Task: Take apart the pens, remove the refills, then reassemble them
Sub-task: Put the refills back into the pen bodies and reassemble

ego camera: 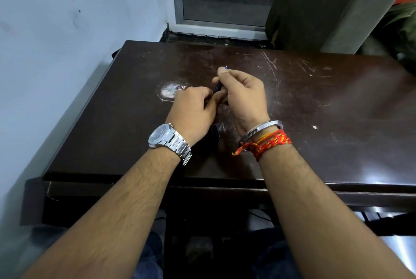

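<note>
A pale, scuffed wall (56,31) runs along the left of a dark brown desk (315,109), whose glossy top is scratched, with a worn whitish patch (170,92). The left hand (193,109), a brushed-steel link watch (163,137) on its wrist, has its fingers curled in, fingertips closing on the lower end of a slim dark blue pen (218,86); the exact contact is hidden. The pen is held just above the desk's middle, between both hands, its fine tip poking out past the right hand (244,96), whose fingers are curled round the barrel. That wrist bears a smooth steel bangle (264,129) and knotted red-orange thread (269,143).
</note>
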